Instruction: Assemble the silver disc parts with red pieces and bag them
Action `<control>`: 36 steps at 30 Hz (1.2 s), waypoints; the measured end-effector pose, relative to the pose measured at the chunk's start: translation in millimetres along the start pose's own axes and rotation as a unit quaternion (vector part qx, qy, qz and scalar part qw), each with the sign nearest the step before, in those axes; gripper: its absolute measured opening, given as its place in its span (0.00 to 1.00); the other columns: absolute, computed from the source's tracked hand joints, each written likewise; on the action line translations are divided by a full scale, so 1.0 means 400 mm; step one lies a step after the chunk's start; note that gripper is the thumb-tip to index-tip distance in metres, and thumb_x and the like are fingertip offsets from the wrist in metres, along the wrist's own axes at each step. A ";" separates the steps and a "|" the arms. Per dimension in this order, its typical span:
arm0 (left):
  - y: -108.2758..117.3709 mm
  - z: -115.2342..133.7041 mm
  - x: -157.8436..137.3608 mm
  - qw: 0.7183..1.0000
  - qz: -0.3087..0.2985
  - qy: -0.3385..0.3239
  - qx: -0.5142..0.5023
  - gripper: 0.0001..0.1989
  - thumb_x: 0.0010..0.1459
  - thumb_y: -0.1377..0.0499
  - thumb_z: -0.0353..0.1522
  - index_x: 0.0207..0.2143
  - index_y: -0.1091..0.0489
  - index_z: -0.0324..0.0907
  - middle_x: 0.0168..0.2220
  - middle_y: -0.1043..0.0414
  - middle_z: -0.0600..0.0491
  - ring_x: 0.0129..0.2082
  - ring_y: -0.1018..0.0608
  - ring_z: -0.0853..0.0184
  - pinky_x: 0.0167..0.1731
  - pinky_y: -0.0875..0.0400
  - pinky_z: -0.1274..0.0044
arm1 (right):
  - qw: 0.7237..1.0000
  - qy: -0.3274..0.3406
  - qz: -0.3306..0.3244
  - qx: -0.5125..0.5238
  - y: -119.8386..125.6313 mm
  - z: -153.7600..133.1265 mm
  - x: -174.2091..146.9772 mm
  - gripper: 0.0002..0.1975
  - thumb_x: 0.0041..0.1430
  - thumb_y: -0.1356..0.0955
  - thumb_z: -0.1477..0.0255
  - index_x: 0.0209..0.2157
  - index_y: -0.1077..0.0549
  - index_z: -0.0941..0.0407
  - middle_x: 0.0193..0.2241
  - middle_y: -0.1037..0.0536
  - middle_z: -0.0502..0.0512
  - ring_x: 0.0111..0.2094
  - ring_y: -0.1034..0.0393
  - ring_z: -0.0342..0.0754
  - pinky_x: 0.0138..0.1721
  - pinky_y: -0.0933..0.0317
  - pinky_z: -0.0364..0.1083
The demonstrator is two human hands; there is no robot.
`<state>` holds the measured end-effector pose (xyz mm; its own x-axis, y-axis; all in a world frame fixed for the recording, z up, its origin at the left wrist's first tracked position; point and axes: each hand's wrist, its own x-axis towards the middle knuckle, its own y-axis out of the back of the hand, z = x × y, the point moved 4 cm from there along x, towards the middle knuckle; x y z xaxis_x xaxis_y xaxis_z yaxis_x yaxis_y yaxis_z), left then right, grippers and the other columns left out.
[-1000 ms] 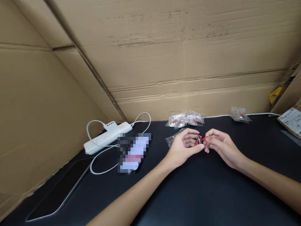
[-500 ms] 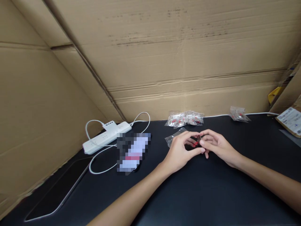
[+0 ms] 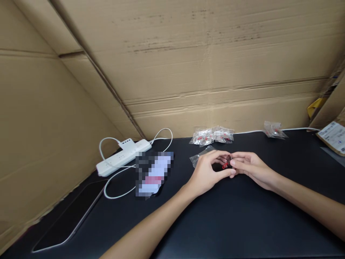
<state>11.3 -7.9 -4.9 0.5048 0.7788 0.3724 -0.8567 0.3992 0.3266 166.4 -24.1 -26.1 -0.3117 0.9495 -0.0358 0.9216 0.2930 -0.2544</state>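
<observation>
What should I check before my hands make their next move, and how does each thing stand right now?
1. Right hand gripping the small dark piece: ok, it looks pinched between thumb and fingers.
2. Left hand gripping it too: cannot tell, the contact is hidden.
3. Red cord in sight: ok, part shows between the hands.
4. Clear bag free of the left hand: cannot tell, the hand partly covers it.
5. Looped white cable away from both hands: ok, it lies near the power strip.

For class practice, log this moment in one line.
right hand: holding small dark red-looped object; left hand: curled close; clear plastic packets: behind
</observation>
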 end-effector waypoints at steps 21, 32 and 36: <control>0.005 0.007 0.000 0.998 0.005 -0.021 0.059 0.18 0.52 0.33 0.34 0.46 0.27 0.42 0.41 0.27 0.49 0.39 0.23 0.65 0.43 0.24 0.70 | 0.997 -0.052 -0.016 0.053 0.008 -0.005 0.002 0.13 0.50 0.23 0.68 0.37 0.22 0.58 0.35 0.21 0.55 0.36 0.25 0.47 0.43 0.29 0.51; -0.003 -0.013 0.001 1.000 0.000 0.006 0.013 0.18 0.51 0.33 0.32 0.46 0.27 0.40 0.41 0.27 0.49 0.38 0.23 0.66 0.44 0.25 0.71 | 0.996 -0.056 -0.059 0.043 0.018 -0.001 0.008 0.13 0.53 0.25 0.69 0.39 0.25 0.59 0.32 0.22 0.54 0.32 0.24 0.46 0.38 0.29 0.48; -0.004 -0.022 0.003 0.999 -0.006 0.017 -0.027 0.19 0.51 0.32 0.32 0.45 0.28 0.39 0.41 0.27 0.48 0.39 0.23 0.66 0.44 0.26 0.71 | 0.995 -0.059 -0.066 0.041 0.016 -0.005 0.007 0.13 0.53 0.25 0.68 0.38 0.26 0.59 0.32 0.21 0.55 0.32 0.23 0.47 0.39 0.29 0.49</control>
<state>12.3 -3.5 -12.6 0.5127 0.7887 0.3392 -0.8552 0.4338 0.2837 171.8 -19.3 -25.9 -0.4588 0.8819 -0.1085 0.8499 0.3999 -0.3431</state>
